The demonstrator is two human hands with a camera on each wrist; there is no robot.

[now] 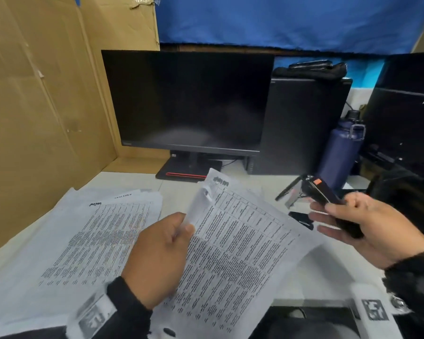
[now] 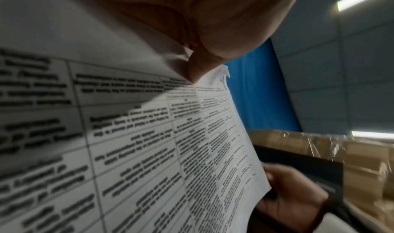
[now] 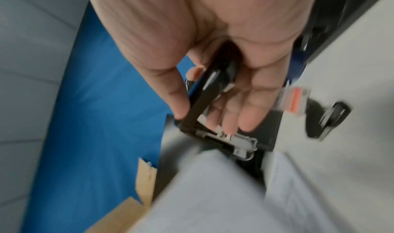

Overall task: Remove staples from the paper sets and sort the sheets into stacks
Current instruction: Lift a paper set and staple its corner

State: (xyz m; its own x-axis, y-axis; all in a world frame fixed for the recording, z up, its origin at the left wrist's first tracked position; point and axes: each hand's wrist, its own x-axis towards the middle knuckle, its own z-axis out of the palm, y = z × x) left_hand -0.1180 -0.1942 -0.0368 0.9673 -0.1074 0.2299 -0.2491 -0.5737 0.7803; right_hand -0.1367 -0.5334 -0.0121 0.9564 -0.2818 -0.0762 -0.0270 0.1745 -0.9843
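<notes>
My left hand (image 1: 179, 231) pinches the left edge of a printed paper set (image 1: 235, 245) and holds it tilted above the desk. In the left wrist view the thumb (image 2: 213, 34) presses on the set (image 2: 149, 135), whose far top corner looks torn and curled. My right hand (image 1: 338, 216) grips a black stapler (image 1: 328, 199) hinged open, just right of the set and apart from it. Up close, the stapler (image 3: 204, 101) shows its metal magazine under my fingers (image 3: 249, 115). Loose printed sheets (image 1: 96, 236) lie spread on the desk at the left.
A small black tool (image 1: 301, 220) lies on the white desk (image 1: 328, 272) below the stapler. Behind stand a dark monitor (image 1: 189, 101), a black computer tower (image 1: 304, 123) and a blue bottle (image 1: 338, 152). Cardboard (image 1: 34, 94) walls the left side.
</notes>
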